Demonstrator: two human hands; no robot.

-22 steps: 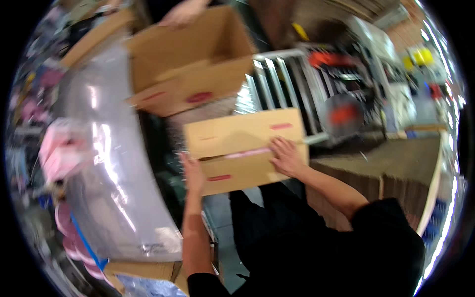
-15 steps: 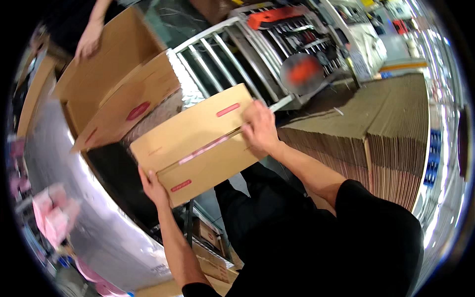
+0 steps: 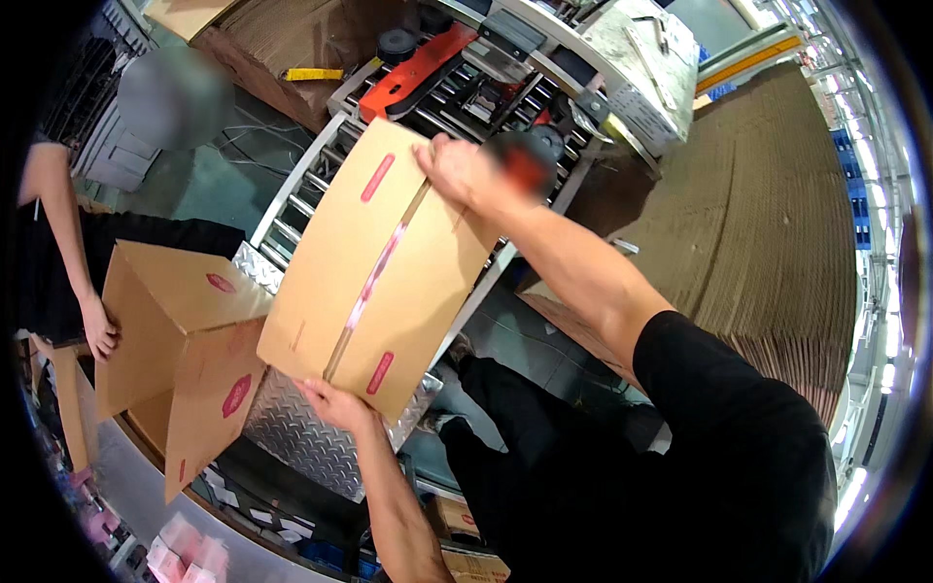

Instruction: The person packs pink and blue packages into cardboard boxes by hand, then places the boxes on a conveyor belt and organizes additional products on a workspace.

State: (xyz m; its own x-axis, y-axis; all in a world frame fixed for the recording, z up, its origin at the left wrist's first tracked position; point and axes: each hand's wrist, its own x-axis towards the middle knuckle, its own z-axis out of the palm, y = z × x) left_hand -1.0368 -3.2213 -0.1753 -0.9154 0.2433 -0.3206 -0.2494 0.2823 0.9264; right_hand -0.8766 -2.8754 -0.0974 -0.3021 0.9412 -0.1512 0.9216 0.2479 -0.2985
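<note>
A brown cardboard box [image 3: 321, 262] is held tilted in front of me, its two top flaps folded to a narrow seam. Through that seam shows something pinkish, and red printed strips mark the flaps. My left hand [image 3: 337, 404] grips the near end, thumb on top and the other fingers mostly hidden below. At the far end my right hand [image 3: 457, 173] is closed over the edge by the seam. The box hangs over the roller conveyor [image 3: 301, 206] and a diamond-patterned metal plate [image 3: 301, 437].
Left of the box stands an open carton [image 3: 219, 389], touched by another person's hand [image 3: 98, 328]. An orange-red machine arm [image 3: 418, 73] spans the conveyor's far part. Stacked flat cardboard [image 3: 768, 214] rises at the right. Pink packages [image 3: 190, 552] lie on the lower left.
The box has swung away from the left table toward the conveyor and turned steeper, both hands still on it. My view has turned too; the open carton appears lower in it.
</note>
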